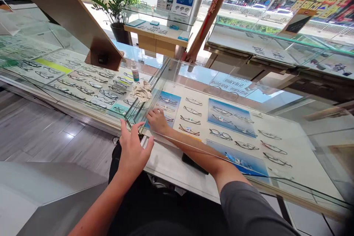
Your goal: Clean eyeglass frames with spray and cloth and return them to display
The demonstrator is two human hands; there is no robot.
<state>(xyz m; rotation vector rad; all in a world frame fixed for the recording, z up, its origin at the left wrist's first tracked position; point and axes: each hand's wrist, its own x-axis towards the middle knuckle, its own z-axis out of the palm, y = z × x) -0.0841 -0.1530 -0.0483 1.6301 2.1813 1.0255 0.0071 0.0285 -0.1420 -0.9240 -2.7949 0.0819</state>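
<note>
My right hand [157,121] reaches inside the glass display case [276,188], under its top pane. It lies on a blue display card [170,100] among rows of eyeglass frames [189,120]. Its fingers are curled down at the card's left edge, and what they pinch is hidden. My left hand [132,149] hovers outside the case at its near corner, with fingers spread and nothing in it. A crumpled beige cloth [142,90] and a small spray bottle [135,70] sit on the glass just beyond.
A second glass counter [33,81] full of frames runs to the left, with a tilted wooden stand [69,14] on it. A dark flat object [193,163] lies under my right forearm. A potted plant [118,11] and more counters stand behind.
</note>
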